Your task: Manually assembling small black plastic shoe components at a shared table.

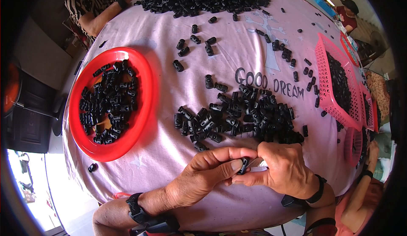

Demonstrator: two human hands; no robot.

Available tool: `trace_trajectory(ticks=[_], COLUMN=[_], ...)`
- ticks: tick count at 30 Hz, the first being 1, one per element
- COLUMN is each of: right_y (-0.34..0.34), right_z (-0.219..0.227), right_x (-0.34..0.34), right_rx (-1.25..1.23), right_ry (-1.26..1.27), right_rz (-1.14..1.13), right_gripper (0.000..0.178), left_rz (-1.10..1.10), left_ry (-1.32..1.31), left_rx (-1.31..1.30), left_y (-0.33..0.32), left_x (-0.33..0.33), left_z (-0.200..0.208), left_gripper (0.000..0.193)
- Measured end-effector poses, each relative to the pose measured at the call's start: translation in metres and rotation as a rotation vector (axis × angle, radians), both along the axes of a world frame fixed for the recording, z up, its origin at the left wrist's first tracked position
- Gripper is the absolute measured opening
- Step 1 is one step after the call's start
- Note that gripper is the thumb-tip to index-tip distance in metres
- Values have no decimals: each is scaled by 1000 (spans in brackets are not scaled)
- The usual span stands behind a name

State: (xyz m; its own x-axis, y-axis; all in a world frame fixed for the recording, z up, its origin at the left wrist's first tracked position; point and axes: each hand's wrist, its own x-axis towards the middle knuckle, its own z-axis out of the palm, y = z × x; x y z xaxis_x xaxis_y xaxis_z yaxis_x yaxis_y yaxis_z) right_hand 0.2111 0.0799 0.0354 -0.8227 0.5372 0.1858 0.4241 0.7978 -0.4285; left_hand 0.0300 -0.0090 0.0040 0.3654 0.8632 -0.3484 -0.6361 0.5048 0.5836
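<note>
Red plate (146,81) at frame left and pink basket (328,83) at right hold black pieces (115,94); a loose heap (254,113) lies mid-frame. Below, left hand (201,174) pinches a single piece (243,165), right hand (286,170) something pale (259,165).

The left hand (205,174) pinches, thumb against forefinger, its forearm (159,198) slanting in from lower left. The right hand (286,170) sits close beside it, fingers bent.

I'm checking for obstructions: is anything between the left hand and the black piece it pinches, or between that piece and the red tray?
Nothing visible separates the left hand from the black piece; they touch. Toward the red tray, the left hand itself lies across the direct line.
</note>
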Motion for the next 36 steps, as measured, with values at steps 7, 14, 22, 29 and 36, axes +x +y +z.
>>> trace_trajectory(ticks=[7,14,22,29,36], right_y=[0,-2,0,0,5], right_z=[0,-7,-1,2,12], right_x=[-1,-2,0,-3,-1], right_rx=[0,42,-17,9,-418], right_ry=[6,108,32,54,307], right_rz=[14,11,12,34,57], right_gripper=[58,57,57,54,32], left_rz=[10,23,44,55,19], left_ry=[48,73,70,57,-41], left_rx=[82,75,38,44,7], left_y=[-2,-2,-2,-2,-1], left_x=[2,4,3,4,-4], left_z=[-1,-6,-2,-5,-3], left_gripper=[34,31,31,31,36])
